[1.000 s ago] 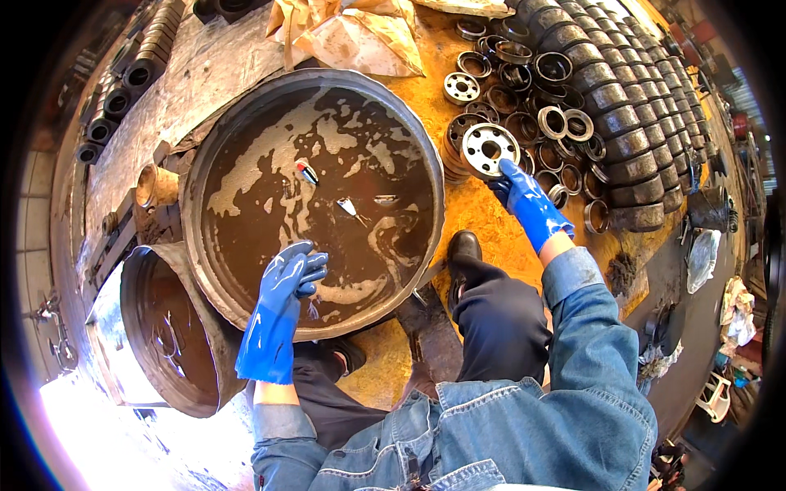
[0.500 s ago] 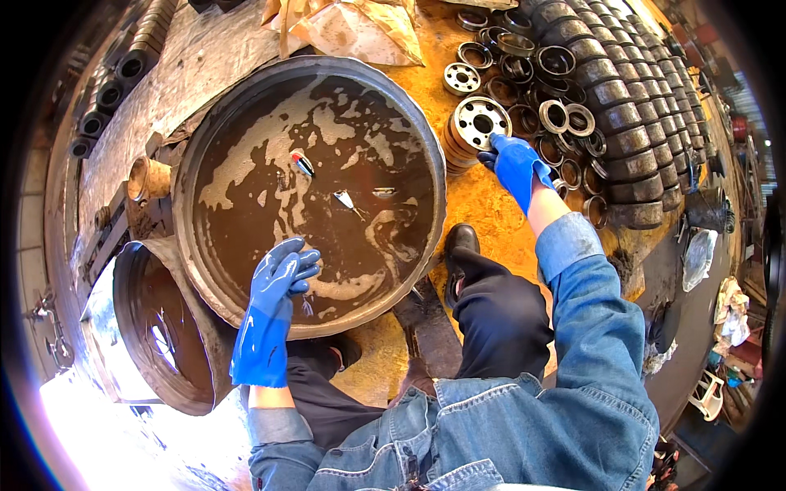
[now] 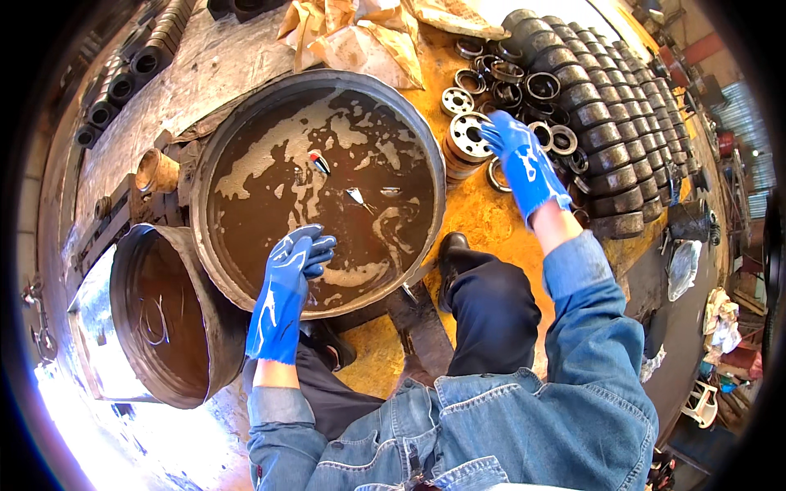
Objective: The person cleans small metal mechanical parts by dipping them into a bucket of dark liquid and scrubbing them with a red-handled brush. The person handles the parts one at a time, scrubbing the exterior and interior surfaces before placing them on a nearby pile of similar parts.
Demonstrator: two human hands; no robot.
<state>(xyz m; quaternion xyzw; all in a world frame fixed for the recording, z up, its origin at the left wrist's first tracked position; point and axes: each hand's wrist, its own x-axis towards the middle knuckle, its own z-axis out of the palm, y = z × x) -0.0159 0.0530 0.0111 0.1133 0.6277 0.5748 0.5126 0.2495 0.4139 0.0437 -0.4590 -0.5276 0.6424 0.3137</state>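
Both hands wear wet blue rubber gloves. My left hand [image 3: 286,282] hovers over the near-left rim of a big round tub [image 3: 443,176] of murky brown liquid. Its fingers are loosely bent and apart, with nothing in them. My right hand [image 3: 522,159] reaches to a silver disc with round holes [image 3: 471,136], topping a stack of rusty round parts. The fingers are stretched out at the disc's right edge and appear to touch it; the thumb is hard to make out. A red-and-black handled object [image 3: 318,163] and a pale pointed piece [image 3: 355,195] show at the liquid's surface.
A smaller drum [image 3: 205,327] of brown liquid tilts at the left. Loose metal rings [image 3: 542,86] lie beyond my right hand, beside rows of dark stacked cylinders [image 3: 606,143]. Crumpled brown paper [image 3: 360,41] lies behind the tub, and a rusty cup [image 3: 157,171] stands to its left.
My right hand has shifted up along the disc's edge, its fingers now straighter. A ring beside the stack has come into sight. My left hand has risen slightly, and the whole view has shifted a little.
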